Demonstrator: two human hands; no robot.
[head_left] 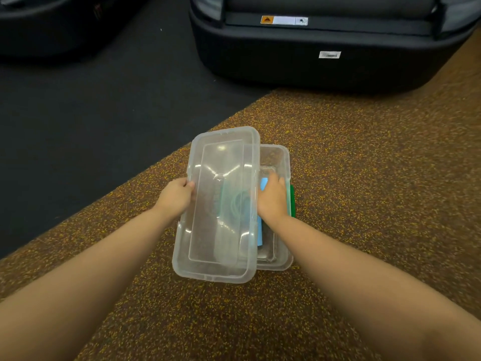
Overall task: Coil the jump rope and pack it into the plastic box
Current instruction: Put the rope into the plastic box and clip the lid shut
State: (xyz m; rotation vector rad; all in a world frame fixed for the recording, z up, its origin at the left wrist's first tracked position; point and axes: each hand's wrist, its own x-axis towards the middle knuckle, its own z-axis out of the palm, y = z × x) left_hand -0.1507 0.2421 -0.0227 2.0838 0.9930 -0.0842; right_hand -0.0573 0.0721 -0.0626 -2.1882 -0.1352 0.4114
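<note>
A clear plastic box (276, 155) sits on the speckled floor. Above it, shifted to the left, is its clear lid (220, 230), and my left hand (177, 198) grips the lid's left edge. The coiled jump rope (238, 204) lies in the box as pale green loops seen through the lid, with a blue handle (264, 183) beside them. My right hand (273, 200) reaches into the uncovered right part of the box, and its fairly straight fingers press down on the handle and rope. A green latch (292, 200) shows on the box's right side.
The box lies on brown rubber flooring with yellow flecks (364, 165). Dark matting (91, 113) covers the floor to the left. A large black machine base (312, 58) stands just beyond the box, and another dark base (52, 24) is at the upper left.
</note>
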